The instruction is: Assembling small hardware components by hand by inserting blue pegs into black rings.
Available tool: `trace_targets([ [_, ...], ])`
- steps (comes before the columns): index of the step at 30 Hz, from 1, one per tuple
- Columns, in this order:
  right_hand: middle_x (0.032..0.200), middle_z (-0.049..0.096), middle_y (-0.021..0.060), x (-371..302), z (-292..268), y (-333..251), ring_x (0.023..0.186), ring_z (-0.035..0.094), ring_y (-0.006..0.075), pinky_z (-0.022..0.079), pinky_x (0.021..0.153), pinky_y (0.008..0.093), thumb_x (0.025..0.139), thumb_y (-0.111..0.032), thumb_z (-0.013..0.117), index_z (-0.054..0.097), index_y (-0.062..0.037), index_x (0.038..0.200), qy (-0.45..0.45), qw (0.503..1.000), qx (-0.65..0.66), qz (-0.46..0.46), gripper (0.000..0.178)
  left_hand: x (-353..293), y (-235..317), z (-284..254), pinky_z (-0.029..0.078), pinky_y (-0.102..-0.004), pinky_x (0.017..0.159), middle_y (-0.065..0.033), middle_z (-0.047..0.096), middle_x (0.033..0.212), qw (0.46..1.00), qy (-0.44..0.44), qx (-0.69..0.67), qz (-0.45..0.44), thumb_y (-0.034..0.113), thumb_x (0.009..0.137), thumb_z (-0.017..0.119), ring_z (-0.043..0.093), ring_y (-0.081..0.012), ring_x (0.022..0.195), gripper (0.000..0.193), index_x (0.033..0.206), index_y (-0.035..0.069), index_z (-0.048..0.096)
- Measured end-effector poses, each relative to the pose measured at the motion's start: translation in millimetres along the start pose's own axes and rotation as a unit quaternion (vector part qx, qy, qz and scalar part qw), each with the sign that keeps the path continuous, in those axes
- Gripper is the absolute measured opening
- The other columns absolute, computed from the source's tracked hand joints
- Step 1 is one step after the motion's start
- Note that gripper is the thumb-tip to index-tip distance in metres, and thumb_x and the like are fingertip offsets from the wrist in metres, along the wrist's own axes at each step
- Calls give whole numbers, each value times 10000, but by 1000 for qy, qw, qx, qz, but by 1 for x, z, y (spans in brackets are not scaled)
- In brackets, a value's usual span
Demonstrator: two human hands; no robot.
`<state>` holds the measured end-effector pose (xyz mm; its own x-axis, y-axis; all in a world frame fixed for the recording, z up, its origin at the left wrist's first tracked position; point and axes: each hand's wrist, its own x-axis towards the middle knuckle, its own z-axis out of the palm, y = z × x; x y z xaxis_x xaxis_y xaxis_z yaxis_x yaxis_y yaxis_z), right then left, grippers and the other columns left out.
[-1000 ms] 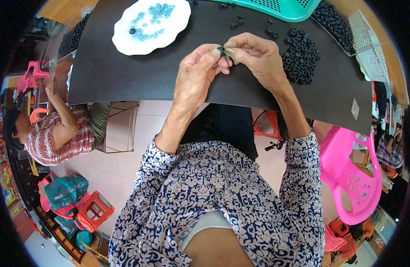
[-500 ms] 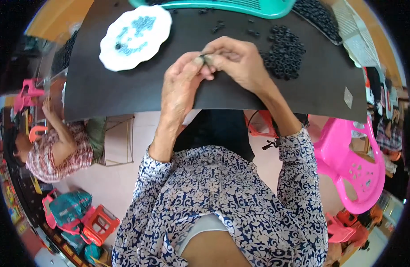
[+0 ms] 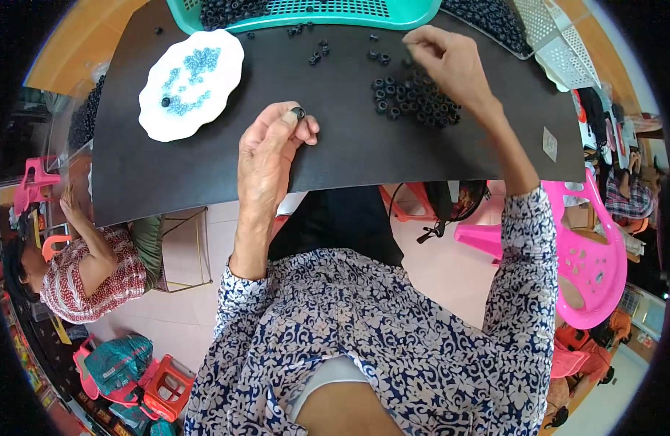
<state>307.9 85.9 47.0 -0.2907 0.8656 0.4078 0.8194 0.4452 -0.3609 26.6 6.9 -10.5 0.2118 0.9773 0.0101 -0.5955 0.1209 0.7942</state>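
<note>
Left hand (image 3: 266,149): thumb and index pinched on 1 black ring (image 3: 299,113), above the table (image 3: 335,160). Its open end roughly faces the camera; too small to call the exact axis. Right hand (image 3: 458,69): thumb and index curl toward each other beyond the pile (image 3: 422,105) of loose rings; can't tell if they meet or hold anything. Black ring lies left of the right fingertips and closer to the body, well apart. Right hand is nearer the pile, left hand nearer the plate (image 3: 222,83).
</note>
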Motion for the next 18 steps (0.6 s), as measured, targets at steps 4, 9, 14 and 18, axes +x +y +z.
trace_targets([
  [4, 695, 598, 71, 6, 3, 11, 612, 539, 118, 466, 606, 279, 870, -135, 600, 662, -16, 1018, -58, 998, -2, -8, 201, -1, -3, 2, 472, -311, 790, -71, 583, 763, 1000, 7, 15, 1, 128, 951, 535, 580, -193, 824, 195, 1026, -42, 593],
  [9, 743, 621, 125, 10, 8, 5, 639, 588, 185, 480, 633, 302, 859, -114, 587, 660, -14, 1014, -55, 994, -28, -87, 198, -4, -3, 6, 474, -308, 796, -74, 589, 769, 1000, -6, 22, 9, 132, 953, 534, 583, -188, 823, 203, 1033, -45, 595],
  [14, 746, 637, 144, 19, -4, 17, 657, 614, 223, 491, 637, 341, 859, -124, 592, 673, -24, 996, -36, 994, -96, -47, 188, -9, -5, 10, 479, -306, 791, -72, 592, 775, 999, -16, 32, 20, 130, 956, 529, 585, -182, 825, 203, 1038, -43, 595],
  [18, 757, 649, 143, 26, -3, 5, 669, 622, 246, 491, 642, 361, 860, -124, 590, 686, -27, 959, -33, 998, -53, -26, 168, -12, -3, 13, 479, -293, 785, -71, 592, 781, 999, -6, 49, 20, 124, 956, 526, 584, -170, 828, 199, 1038, -42, 596],
])
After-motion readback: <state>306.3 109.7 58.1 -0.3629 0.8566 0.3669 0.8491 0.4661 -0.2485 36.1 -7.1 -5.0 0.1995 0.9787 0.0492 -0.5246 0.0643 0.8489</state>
